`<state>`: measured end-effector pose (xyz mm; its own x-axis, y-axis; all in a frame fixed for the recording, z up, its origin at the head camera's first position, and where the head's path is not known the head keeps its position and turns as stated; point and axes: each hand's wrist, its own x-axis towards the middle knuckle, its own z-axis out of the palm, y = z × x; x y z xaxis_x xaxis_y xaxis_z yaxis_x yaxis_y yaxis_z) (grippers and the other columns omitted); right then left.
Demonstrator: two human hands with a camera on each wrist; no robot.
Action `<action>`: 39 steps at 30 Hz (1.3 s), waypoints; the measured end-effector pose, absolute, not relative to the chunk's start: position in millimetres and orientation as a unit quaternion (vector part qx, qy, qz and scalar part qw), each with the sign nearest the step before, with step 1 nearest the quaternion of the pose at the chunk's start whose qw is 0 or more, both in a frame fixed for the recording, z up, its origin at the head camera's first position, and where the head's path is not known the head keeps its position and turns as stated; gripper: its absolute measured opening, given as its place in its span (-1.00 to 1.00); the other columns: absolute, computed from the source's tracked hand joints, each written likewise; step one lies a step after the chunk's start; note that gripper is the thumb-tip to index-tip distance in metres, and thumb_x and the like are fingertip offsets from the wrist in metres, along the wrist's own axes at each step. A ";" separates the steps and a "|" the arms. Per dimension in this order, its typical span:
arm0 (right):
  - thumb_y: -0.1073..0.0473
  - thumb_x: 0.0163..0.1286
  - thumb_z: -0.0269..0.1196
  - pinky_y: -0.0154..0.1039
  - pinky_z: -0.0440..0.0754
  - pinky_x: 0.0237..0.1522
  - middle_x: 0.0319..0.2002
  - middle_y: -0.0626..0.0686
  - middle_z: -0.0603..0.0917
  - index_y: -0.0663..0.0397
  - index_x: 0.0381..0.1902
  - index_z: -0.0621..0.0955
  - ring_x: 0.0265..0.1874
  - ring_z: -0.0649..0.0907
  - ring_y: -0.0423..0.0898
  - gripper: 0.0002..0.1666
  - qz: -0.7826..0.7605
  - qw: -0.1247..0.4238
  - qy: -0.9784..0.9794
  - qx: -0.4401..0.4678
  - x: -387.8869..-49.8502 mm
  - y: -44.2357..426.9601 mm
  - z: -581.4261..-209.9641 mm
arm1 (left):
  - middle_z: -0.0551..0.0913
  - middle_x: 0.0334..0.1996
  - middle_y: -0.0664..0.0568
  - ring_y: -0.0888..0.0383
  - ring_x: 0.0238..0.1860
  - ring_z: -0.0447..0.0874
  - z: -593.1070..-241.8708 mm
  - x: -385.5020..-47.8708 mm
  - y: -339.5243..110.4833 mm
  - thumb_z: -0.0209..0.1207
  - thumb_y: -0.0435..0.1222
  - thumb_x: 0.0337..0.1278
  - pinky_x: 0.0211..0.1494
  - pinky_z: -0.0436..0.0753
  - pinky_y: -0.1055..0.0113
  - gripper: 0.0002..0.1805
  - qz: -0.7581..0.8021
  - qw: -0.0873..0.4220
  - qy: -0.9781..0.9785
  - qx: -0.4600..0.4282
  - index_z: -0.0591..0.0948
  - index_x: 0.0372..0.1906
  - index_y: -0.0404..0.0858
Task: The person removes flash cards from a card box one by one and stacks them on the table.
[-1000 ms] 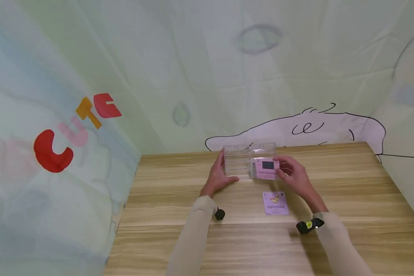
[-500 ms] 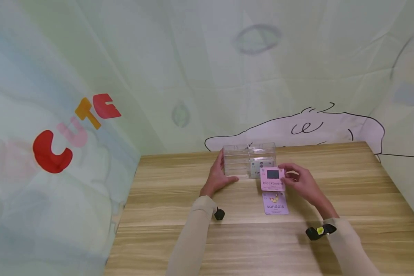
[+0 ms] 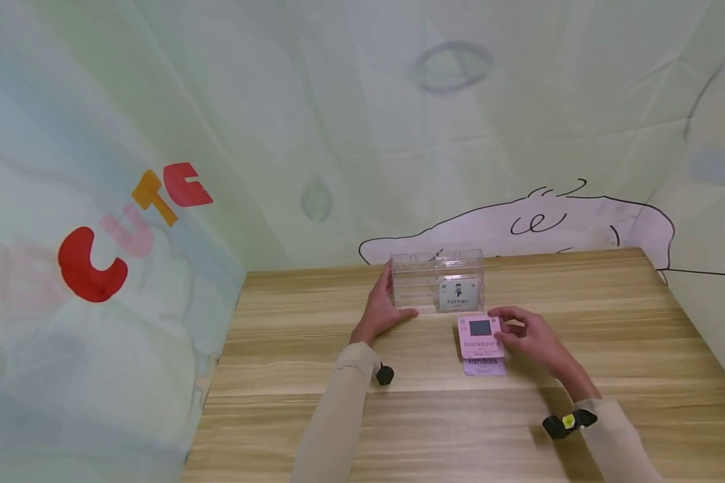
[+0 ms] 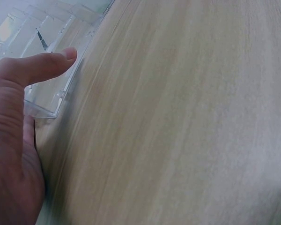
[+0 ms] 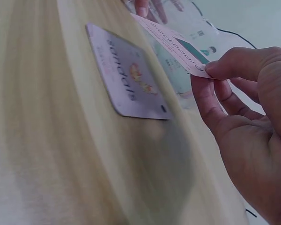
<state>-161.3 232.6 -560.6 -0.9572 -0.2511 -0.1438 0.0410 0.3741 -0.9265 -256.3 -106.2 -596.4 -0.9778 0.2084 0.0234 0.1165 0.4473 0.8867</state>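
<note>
A clear plastic card box (image 3: 415, 284) with two side-by-side compartments stands at the table's back edge. My left hand (image 3: 379, 310) holds its left end, fingers along the side and thumb (image 4: 51, 65) across the front. A pale "father" card (image 3: 459, 296) shows in the right compartment. With thumb and fingers, my right hand (image 3: 528, 339) pinches the right edge of a pink "blackboard" card (image 3: 480, 337). This card is raised above the purple "sandals" card (image 5: 131, 77), which lies on the table; in the head view it covers the upper part of that card.
The wood-grain table (image 3: 423, 429) extends to both sides and in front of the cards. A printed fabric backdrop (image 3: 314, 134) hangs behind and to the left, close to the table's back edge.
My right hand has drawn the blackboard card out from before the right compartment, toward me and over the sandals card. The father card has come into view. My left hand has stayed put.
</note>
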 end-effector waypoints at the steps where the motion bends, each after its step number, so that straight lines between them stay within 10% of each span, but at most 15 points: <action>1: 0.38 0.42 0.32 -0.26 0.71 0.10 0.27 0.30 0.54 0.21 0.34 0.55 0.13 0.64 0.19 -0.46 -0.553 0.133 0.820 -0.067 -160.0 232.6 -562.2 | 0.06 0.66 0.03 0.06 0.59 0.17 -596.4 -256.2 -106.1 0.68 -0.23 -0.22 0.58 0.22 0.30 0.49 0.515 0.045 0.851 0.095 -0.16 0.71 0.06; 22: 0.39 0.39 0.34 -0.25 0.71 0.07 0.19 0.25 0.61 0.21 0.32 0.57 0.03 0.63 0.10 -0.46 -0.530 0.142 0.834 -0.065 -146.3 231.0 -576.9 | 0.04 0.67 0.03 0.05 0.59 0.16 -592.6 -254.5 -104.5 0.68 -0.21 -0.21 0.57 0.23 0.31 0.49 0.509 0.048 0.855 0.092 -0.16 0.71 0.05; 31: 0.41 0.39 0.33 0.07 0.68 0.19 0.17 0.22 0.62 0.23 0.30 0.59 0.01 0.61 0.07 -0.48 -0.499 0.130 0.852 -0.084 -145.4 229.7 -579.3 | 0.05 0.66 0.04 0.09 0.59 0.14 -594.8 -256.1 -106.5 0.68 -0.24 -0.22 0.58 0.21 0.34 0.49 0.515 0.043 0.850 0.107 -0.15 0.71 -0.01; 39: 0.36 0.35 0.39 -0.15 0.74 -0.05 0.02 0.16 0.66 0.28 0.26 0.60 -0.12 0.64 0.01 -0.48 -0.450 0.109 0.880 -0.108 -144.2 222.4 -576.8 | 0.04 0.66 0.06 0.12 0.60 0.13 -594.1 -255.6 -106.9 0.69 -0.25 -0.23 0.57 0.19 0.37 0.49 0.519 0.044 0.847 0.107 -0.14 0.71 0.00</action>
